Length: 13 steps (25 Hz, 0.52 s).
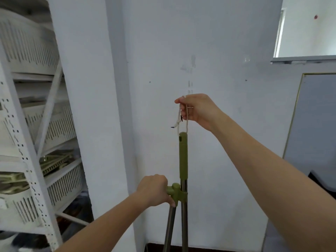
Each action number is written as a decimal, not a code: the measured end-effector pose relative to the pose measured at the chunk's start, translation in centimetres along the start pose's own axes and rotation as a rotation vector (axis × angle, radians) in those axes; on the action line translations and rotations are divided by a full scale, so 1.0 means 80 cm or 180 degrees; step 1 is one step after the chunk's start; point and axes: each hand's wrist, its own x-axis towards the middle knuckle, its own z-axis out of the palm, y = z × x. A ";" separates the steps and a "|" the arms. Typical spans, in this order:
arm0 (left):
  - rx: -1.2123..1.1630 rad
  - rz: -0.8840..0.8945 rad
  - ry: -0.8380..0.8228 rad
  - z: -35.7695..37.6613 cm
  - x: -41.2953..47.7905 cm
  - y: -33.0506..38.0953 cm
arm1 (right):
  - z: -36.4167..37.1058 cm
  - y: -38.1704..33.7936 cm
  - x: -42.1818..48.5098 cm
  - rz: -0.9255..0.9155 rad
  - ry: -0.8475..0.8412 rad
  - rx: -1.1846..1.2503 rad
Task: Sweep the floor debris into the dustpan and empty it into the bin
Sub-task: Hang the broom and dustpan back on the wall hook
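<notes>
The broom (pixel 183 155) is being held upright in front of the wall (pixel 218 51), right of the rack (pixel 27 142). Its cord loop (pixel 186 120) is being pinched by the curled fingers of the right hand (pixel 198 110), above the green grip. The dustpan pole (pixel 170 224), joined to the broom by a clip (pixel 179 193), is being gripped at its top by the left hand (pixel 154 190), fingers wrapped round it. Both lower ends are being cut off by the frame.

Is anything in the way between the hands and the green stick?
No, nothing visible is. The right hand pinches the white cord loop on top of the green handle, and the left hand grips the top of the second pole clipped beside it.
</notes>
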 end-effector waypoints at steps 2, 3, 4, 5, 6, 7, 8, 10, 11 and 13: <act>-0.0031 0.0066 -0.0058 0.000 0.019 -0.010 | 0.011 0.003 0.020 -0.0081 -0.0032 -0.0223; -0.0050 0.0125 -0.0092 0.000 0.030 -0.017 | 0.016 0.006 0.032 -0.0127 -0.0010 -0.0286; -0.0086 0.0192 -0.0119 -0.002 0.041 -0.025 | 0.019 0.008 0.044 -0.0163 0.0035 -0.0319; -0.0128 0.0251 -0.0150 -0.004 0.052 -0.035 | 0.021 0.011 0.055 -0.0196 0.0089 -0.0320; -0.0157 0.0316 -0.0198 -0.005 0.064 -0.047 | 0.023 0.016 0.067 -0.0219 0.0141 -0.0302; -0.0165 0.0388 -0.0254 -0.006 0.078 -0.060 | 0.026 0.021 0.080 -0.0235 0.0168 -0.0290; -0.0153 0.0464 -0.0304 -0.008 0.091 -0.072 | 0.030 0.026 0.095 -0.0251 0.0158 -0.0319; -0.0098 0.0613 -0.0413 -0.010 0.117 -0.091 | 0.040 0.035 0.121 -0.0260 0.0094 -0.0450; -0.0082 0.0680 -0.0466 -0.012 0.130 -0.100 | 0.046 0.040 0.134 -0.0252 0.0071 -0.0487; -0.0146 0.0778 -0.0620 -0.019 0.154 -0.114 | 0.053 0.048 0.155 -0.0230 0.0054 -0.0460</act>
